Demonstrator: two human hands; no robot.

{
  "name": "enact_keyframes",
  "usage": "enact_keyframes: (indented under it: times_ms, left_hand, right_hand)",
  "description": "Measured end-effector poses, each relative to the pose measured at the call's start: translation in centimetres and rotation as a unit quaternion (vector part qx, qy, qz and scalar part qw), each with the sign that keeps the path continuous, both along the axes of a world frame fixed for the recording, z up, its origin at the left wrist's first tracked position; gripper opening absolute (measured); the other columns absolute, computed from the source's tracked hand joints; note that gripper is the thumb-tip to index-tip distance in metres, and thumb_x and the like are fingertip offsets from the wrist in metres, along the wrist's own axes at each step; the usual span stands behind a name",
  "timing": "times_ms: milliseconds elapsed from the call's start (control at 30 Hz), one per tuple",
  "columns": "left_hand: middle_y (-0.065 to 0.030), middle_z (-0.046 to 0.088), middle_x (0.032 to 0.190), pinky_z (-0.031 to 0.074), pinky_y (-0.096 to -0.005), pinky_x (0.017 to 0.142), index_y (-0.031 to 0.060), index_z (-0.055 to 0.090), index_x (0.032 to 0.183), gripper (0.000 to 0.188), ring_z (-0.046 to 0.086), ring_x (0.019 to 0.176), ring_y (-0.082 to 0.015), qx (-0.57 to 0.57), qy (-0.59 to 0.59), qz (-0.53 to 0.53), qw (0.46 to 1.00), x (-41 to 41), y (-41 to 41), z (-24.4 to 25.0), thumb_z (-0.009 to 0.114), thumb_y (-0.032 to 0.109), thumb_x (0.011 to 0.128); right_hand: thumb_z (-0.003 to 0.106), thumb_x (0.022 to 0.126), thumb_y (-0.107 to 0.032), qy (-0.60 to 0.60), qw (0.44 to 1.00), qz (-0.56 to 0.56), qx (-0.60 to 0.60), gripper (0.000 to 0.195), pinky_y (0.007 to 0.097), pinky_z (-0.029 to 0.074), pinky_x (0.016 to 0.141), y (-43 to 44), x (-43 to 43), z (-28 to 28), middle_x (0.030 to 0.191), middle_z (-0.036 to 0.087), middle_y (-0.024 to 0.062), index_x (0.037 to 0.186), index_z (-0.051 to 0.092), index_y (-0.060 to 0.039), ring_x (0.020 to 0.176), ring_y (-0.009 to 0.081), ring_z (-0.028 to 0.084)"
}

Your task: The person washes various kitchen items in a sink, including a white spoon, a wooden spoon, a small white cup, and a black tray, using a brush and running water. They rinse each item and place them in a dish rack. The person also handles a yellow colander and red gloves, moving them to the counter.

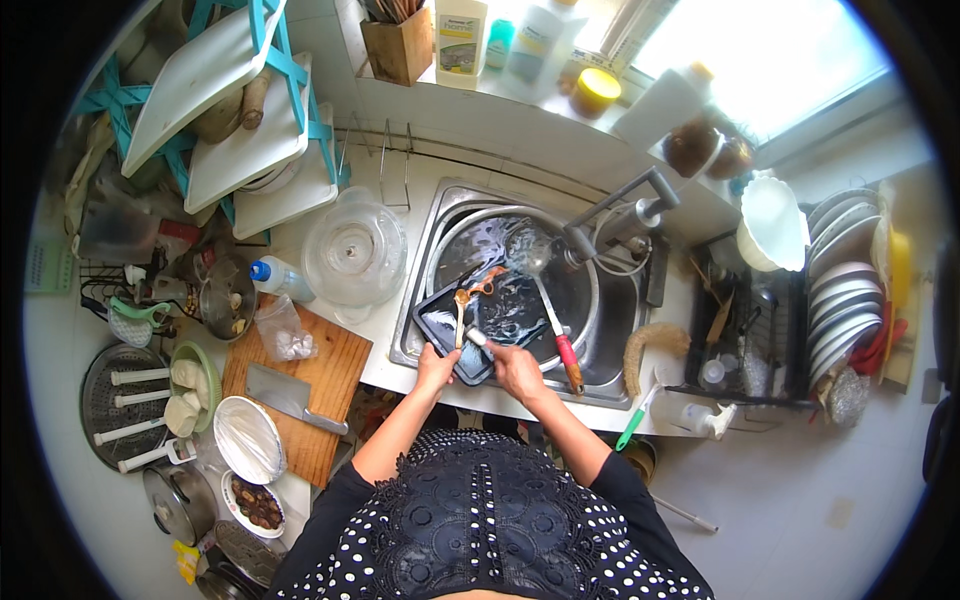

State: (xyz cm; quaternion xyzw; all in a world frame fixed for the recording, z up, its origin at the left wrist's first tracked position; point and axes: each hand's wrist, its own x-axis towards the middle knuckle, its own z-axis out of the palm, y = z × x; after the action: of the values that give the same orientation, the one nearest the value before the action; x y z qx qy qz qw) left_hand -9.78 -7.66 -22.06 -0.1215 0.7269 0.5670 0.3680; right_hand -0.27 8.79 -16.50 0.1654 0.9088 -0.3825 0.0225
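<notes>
My left hand (pixel 437 369) grips the near-left edge of a black rectangular tray (pixel 435 319), tilted over the sink. Under its thumb lies the light handle of a small spoon or brush (pixel 460 311). My right hand (pixel 517 373) grips a small white object (pixel 477 337) against the tray's near side; its exact kind cannot be told. Orange-handled scissors (pixel 489 281) lie at the tray's upper side. Behind the tray is a large round metal basin (pixel 592 300) of water, inside the steel sink (pixel 622 360). A ladle (pixel 553 311) with a red and wooden handle leans across its rim.
The faucet (pixel 615 225) reaches over the basin's right side. A loofah (pixel 652 345), a green-handled brush (pixel 636 420) and a dish rack (pixel 750 322) stand right. Leftward are a glass lid (pixel 352 251), a cutting board (pixel 341 375) and a cleaver (pixel 281 394).
</notes>
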Motion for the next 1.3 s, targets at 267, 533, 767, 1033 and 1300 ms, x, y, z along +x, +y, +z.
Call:
enact_keyframes:
  times_ms: [267, 533, 767, 1033, 1300]
  left_hand:
    - [-0.0040, 0.062, 0.078, 0.038, -0.0221, 0.038, -0.0001, 0.057, 0.103, 0.024, 0.052, 0.052, -0.0096, 0.067, 0.008, 0.013, 0.998, 2.8, -0.2, 5.6, 0.059, 0.003, 0.079]
    - [-0.0029, 0.060, 0.084, 0.041, -0.0214, 0.040, 0.0011, 0.055, 0.108, 0.027, 0.054, 0.057, -0.0090, 0.052, 0.081, 0.022, 0.995, 2.7, 0.0, 9.0, 0.055, 0.009, 0.083]
    - [-0.0021, 0.059, 0.082, 0.039, -0.0220, 0.039, 0.0013, 0.054, 0.112, 0.030, 0.052, 0.053, -0.0089, 0.031, 0.121, 0.031, 0.992, 4.3, 1.0, 9.1, 0.055, 0.013, 0.084]
    - [-0.0110, 0.062, 0.106, 0.044, -0.0321, 0.092, -0.0019, 0.052, 0.118, 0.037, 0.058, 0.100, -0.0207, 0.074, 0.239, 0.004, 0.968, 6.3, -0.7, 10.9, 0.050, 0.009, 0.082]
    - [-0.0013, 0.058, 0.080, 0.038, -0.0216, 0.039, 0.0033, 0.050, 0.121, 0.040, 0.048, 0.050, -0.0077, 0.024, 0.142, 0.030, 0.989, 6.0, -2.1, 9.9, 0.054, 0.013, 0.083]
  right_hand:
    - [0.055, 0.089, -0.015, -0.063, 0.983, -0.064, 0.159, 0.028, 0.0491, 0.051, 0.064, 6.1, 0.1, -2.3, 0.078, 0.062, 0.0183, 0.112, 0.069, -0.0228, 0.074, 0.0377, 0.064]
    - [0.048, 0.090, -0.012, -0.049, 0.986, -0.059, 0.147, 0.028, 0.0478, 0.053, 0.065, 5.0, 0.4, -1.3, 0.080, 0.063, 0.0195, 0.110, 0.068, -0.0151, 0.072, 0.0363, 0.066]
    - [0.056, 0.089, -0.017, 0.065, 0.993, 0.069, 0.072, 0.026, 0.0466, 0.052, 0.064, 1.9, -2.6, 2.6, 0.076, 0.062, 0.0145, 0.111, 0.069, -0.0199, 0.071, 0.0356, 0.064]
    - [0.050, 0.086, -0.010, -0.079, 0.982, -0.119, 0.122, 0.028, 0.0505, 0.052, 0.072, 10.2, -3.3, -6.7, 0.085, 0.067, 0.0192, 0.106, 0.069, -0.0164, 0.082, 0.0387, 0.066]
    - [0.056, 0.084, -0.007, 0.109, 0.993, 0.031, -0.040, 0.029, 0.0458, 0.052, 0.070, 1.0, -3.5, 0.5, 0.083, 0.065, 0.0204, 0.108, 0.071, -0.0153, 0.077, 0.0386, 0.064]
